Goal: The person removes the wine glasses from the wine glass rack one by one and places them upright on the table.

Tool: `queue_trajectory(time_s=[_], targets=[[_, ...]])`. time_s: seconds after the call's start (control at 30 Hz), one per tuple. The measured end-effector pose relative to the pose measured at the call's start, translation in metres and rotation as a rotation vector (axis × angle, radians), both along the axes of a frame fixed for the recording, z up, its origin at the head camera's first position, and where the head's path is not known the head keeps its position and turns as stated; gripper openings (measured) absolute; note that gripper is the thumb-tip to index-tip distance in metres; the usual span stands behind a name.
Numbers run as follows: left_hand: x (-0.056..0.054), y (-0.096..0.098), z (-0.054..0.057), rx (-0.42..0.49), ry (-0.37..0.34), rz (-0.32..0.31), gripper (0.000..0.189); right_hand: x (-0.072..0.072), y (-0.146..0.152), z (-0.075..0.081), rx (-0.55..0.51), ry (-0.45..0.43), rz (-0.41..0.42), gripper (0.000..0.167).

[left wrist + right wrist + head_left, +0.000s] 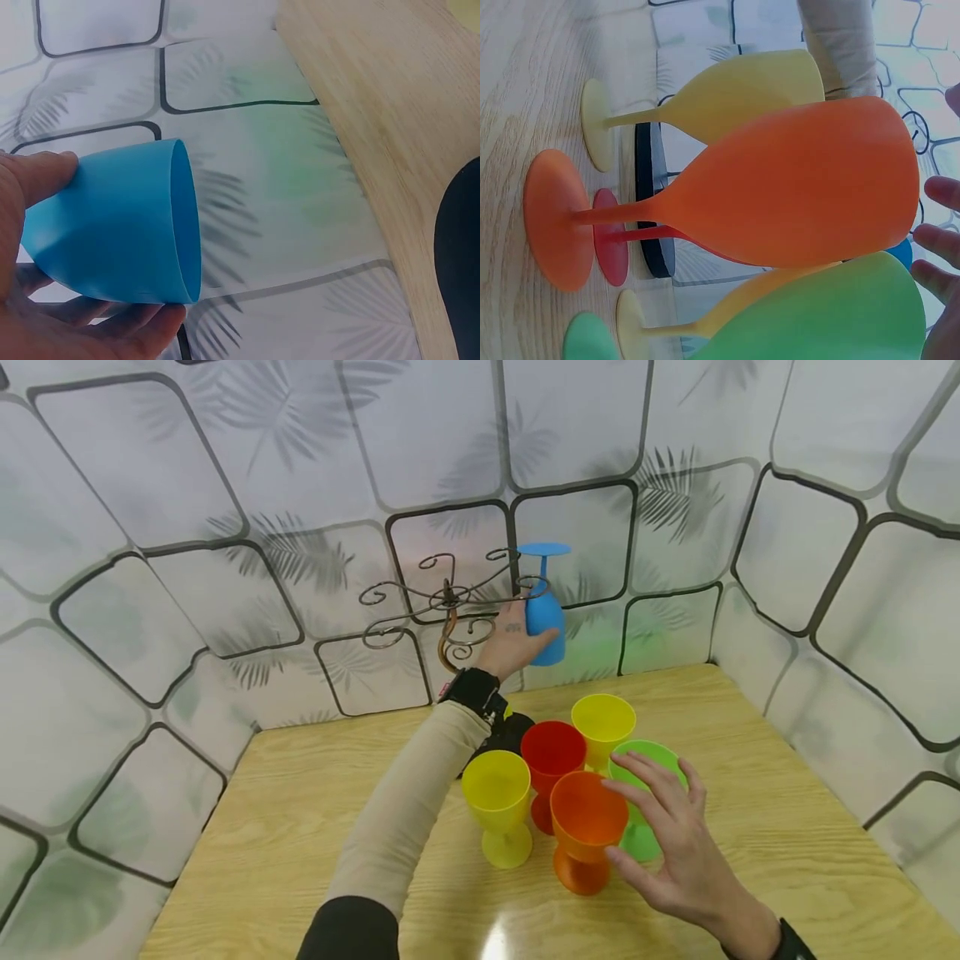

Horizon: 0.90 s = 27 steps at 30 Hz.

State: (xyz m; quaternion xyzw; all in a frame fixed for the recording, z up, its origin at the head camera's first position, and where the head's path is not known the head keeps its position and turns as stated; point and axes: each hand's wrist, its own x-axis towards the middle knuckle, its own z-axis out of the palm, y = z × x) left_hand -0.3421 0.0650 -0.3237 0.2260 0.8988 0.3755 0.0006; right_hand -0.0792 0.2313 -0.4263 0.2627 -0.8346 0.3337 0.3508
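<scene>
Upside down, a blue plastic goblet point(546, 627) is gripped round its bowl by my left hand point(512, 639). Its foot is above an outer loop of the curled metal rack point(448, 597), with the stem at that loop; whether the rack bears it I cannot tell. In the left wrist view, thumb and fingers lie on opposite sides of the blue bowl. My right hand point(678, 847) has its fingers spread beside the rims of an orange goblet point(802, 187) and a green goblet point(840, 319), gripping neither.
Upright on the wooden table point(300, 843) stand a red goblet point(553, 750), a near yellow goblet point(497, 789) and a far yellow goblet point(602, 720), close to the orange and green ones. The rack's black base point(513, 731) is partly hidden. Patterned walls point(322, 568) enclose the table.
</scene>
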Motion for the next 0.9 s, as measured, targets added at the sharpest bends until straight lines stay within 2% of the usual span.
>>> queue_trajectory(time_s=[0.23, 0.47, 0.67, 0.9], targets=[[0.009, -0.010, 0.003, 0.032, -0.019, -0.058, 0.078, -0.001, -0.004, -0.001, -0.013, 0.005, 0.012, 0.056], [0.016, -0.009, -0.001, 0.049, 0.058, -0.123, 0.078, -0.001, -0.006, -0.001, -0.008, -0.006, 0.015, 0.055], [0.022, -0.006, -0.002, 0.000, 0.116, -0.141, 0.080, 0.000, -0.008, -0.001, -0.004, -0.004, 0.011, 0.055], [0.027, -0.013, 0.000, 0.018, 0.128, -0.190, 0.081, 0.000, -0.011, 0.001, -0.001, 0.005, 0.016, 0.055]])
